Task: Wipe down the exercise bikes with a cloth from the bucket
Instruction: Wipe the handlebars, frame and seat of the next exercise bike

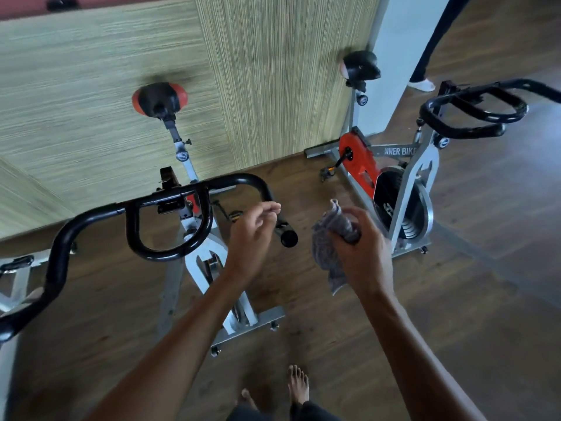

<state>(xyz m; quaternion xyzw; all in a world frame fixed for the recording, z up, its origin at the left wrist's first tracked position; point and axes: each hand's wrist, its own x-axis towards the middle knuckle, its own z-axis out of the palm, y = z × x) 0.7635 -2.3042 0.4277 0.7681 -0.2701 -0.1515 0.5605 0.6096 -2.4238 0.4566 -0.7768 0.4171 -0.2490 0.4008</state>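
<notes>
Right hand [361, 247] is clenched around a crumpled grey cloth [321, 250], just right of the near bike's black curved handlebar [233, 179]. Left hand [253, 235] hangs loosely curled right by the bar end, holding nothing. The frame of the red-and-silver exercise bike [362, 165] reads "NNER BIKE".

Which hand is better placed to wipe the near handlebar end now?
Right. The right hand grips the cloth just beside the handlebar end; the left hand has no cloth.
</notes>
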